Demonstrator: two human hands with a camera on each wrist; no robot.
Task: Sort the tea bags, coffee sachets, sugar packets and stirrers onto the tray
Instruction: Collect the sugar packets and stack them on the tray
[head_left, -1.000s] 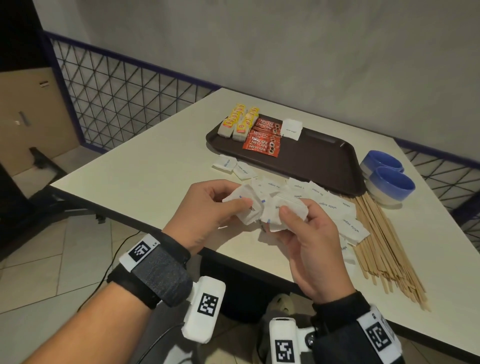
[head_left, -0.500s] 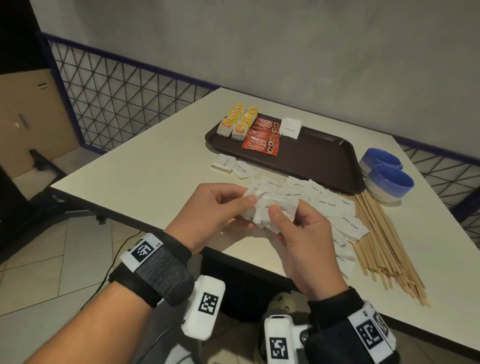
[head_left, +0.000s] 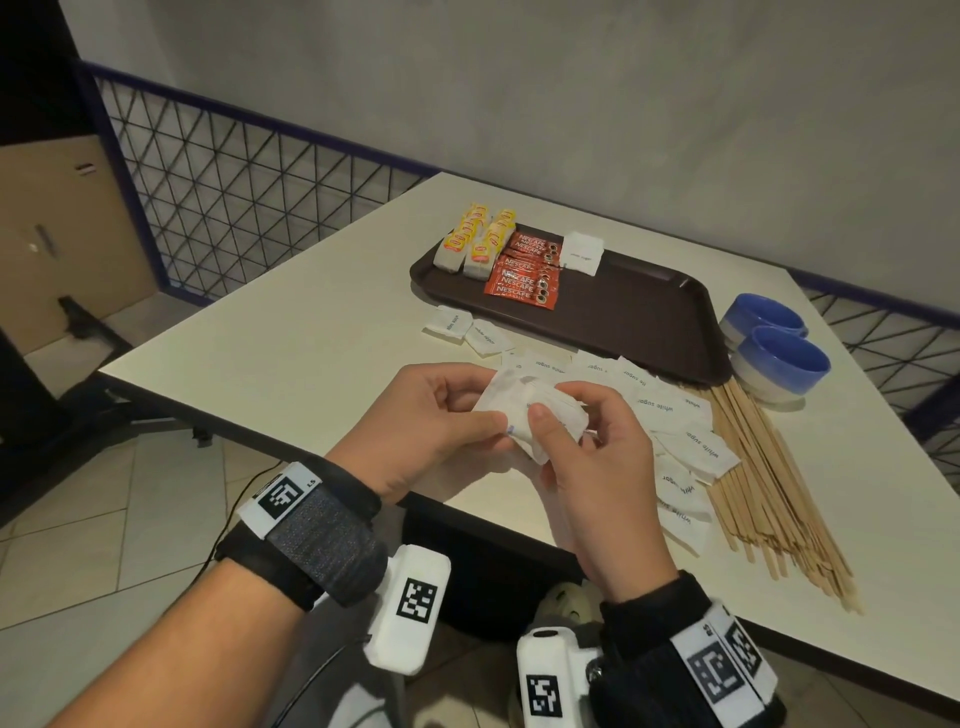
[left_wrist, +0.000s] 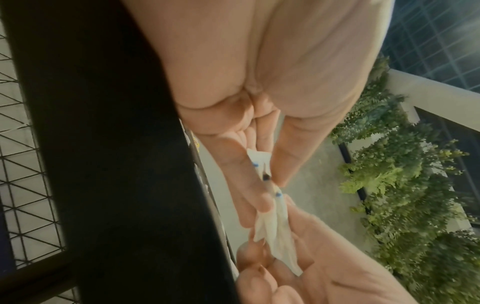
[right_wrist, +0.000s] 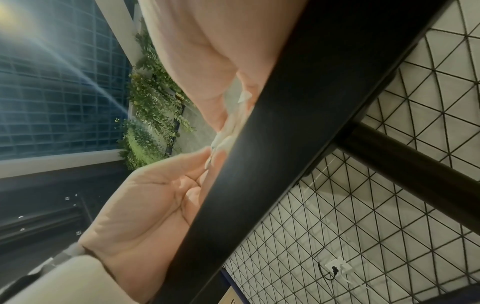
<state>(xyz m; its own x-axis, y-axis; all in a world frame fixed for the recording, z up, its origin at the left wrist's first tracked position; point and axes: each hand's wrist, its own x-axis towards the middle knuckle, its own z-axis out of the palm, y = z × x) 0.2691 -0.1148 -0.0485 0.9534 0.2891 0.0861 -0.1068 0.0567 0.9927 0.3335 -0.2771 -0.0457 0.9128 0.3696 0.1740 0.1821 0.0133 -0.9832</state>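
between the left hand (head_left: 431, 415) and right hand (head_left: 597, 457), both pinching it, sits a bunch of sugar packets (head_left: 524, 410); the tray (head_left: 649, 317) lies ahead, beyond the right hand's fingertips.

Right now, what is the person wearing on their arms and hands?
Both hands are bare, no gloves. The left wrist has a dark grey fabric band with a white tag printed with a black square code. The right wrist has a black cuff with similar tags. A white box camera with another code hangs under each wrist.
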